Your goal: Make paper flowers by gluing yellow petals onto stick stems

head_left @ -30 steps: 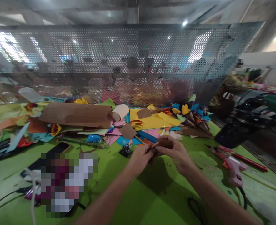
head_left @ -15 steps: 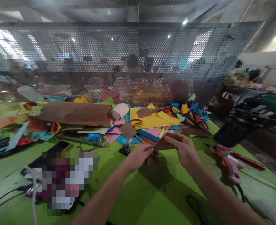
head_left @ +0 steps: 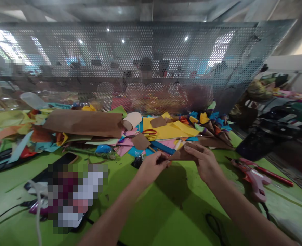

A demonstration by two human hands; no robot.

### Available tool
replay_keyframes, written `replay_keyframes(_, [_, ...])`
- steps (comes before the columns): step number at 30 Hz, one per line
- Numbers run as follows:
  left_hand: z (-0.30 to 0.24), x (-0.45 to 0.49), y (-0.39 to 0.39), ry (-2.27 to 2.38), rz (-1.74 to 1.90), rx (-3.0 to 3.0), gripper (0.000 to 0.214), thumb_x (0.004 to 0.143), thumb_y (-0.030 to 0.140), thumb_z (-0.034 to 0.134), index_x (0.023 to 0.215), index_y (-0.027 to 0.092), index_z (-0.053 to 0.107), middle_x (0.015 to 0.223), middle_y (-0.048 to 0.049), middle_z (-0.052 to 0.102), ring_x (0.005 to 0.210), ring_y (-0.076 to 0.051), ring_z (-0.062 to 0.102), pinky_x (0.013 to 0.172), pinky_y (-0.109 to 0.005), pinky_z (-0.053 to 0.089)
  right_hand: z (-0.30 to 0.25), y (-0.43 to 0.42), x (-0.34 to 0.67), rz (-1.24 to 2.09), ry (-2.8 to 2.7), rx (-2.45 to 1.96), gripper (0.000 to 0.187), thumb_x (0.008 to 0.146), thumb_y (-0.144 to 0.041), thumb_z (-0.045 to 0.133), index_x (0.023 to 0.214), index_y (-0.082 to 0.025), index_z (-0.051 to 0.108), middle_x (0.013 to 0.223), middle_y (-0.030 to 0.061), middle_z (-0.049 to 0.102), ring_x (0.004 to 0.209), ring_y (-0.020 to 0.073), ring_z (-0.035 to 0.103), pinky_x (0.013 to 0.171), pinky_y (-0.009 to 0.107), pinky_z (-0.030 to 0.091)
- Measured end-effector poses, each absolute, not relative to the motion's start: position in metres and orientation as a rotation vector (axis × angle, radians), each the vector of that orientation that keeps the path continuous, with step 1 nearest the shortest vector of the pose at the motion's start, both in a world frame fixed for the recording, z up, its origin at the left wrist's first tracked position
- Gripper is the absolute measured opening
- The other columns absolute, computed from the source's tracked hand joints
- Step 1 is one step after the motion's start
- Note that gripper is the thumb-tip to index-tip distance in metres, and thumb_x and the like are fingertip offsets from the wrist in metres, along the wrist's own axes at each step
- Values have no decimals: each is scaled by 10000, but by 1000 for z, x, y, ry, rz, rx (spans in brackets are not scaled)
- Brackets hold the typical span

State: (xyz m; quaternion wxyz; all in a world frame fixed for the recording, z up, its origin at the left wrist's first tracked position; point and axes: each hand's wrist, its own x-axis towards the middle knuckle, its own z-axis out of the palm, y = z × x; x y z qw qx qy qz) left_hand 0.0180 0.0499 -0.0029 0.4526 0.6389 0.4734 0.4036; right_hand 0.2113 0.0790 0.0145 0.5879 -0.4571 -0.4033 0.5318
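Above the green table, my right hand (head_left: pixel 204 162) grips a small piece of brown paper (head_left: pixel 183 155) that narrows to a point on its left. My left hand (head_left: pixel 153 167) pinches that pointed end between thumb and fingers. The paper looks folded or rolled, though its far side is hidden. Just behind my left hand lies a small black plastic-wrapped bundle (head_left: pixel 137 161). Flat brown paper squares (head_left: pixel 140 141) and red-and-yellow-handled scissors (head_left: pixel 150 134) rest farther back. At the back right are several brown paper cones (head_left: pixel 219 133) with coloured paper tips.
A pink glue gun (head_left: pixel 255 184) and a red pen-like stick (head_left: pixel 276 175) lie at right. A phone (head_left: pixel 61 164) and cables are at left. Brown paper (head_left: pixel 86 123), a paper roll (head_left: pixel 131 120) and yellow sheets (head_left: pixel 166 131) cover the back, before a perforated metal screen (head_left: pixel 130 61).
My left hand's fingers have curled closer around the paper's pointed end. The brown paper has tilted slightly flatter, and the view has shifted a little.
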Motion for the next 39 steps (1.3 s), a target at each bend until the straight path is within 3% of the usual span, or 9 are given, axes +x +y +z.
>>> replay_keyframes(6, [-3,16,46,1275,1006,1838,213,905,287,512,766,187,638,766,-27,689,730,-174,600,683,-269,390,11,80,211,1234,-901,-1097,268,512,-310,903,712,-204,759,744,31,759,657,184,678,633,296,523])
replay_keyframes(15, [-12,18,54,1128,987,1473,195,847,356,579,785,173,603,717,-29,692,565,-117,518,566,-235,386,9,81,213,1243,-978,-1087,273,555,-359,888,745,-206,765,717,39,752,654,210,685,631,320,528])
replay_keyframes(24, [2,15,52,959,925,1188,218,753,348,684,749,143,608,700,-54,690,644,-128,589,589,-233,420,15,78,210,1252,-954,-1047,249,525,-324,902,701,-217,763,707,14,742,674,184,674,720,321,533])
replay_keyframes(30, [2,13,50,934,910,1146,343,763,480,682,781,145,611,696,-32,660,641,-122,580,634,-251,423,16,78,210,1256,-925,-1053,266,512,-316,908,711,-213,764,722,14,744,666,175,670,723,316,534])
replay_keyframes(39, [-2,15,51,949,906,1173,295,760,436,671,754,153,589,673,-16,626,636,-120,559,633,-249,417,12,79,211,1238,-933,-1034,281,502,-315,921,704,-205,759,733,9,743,685,161,676,714,286,541])
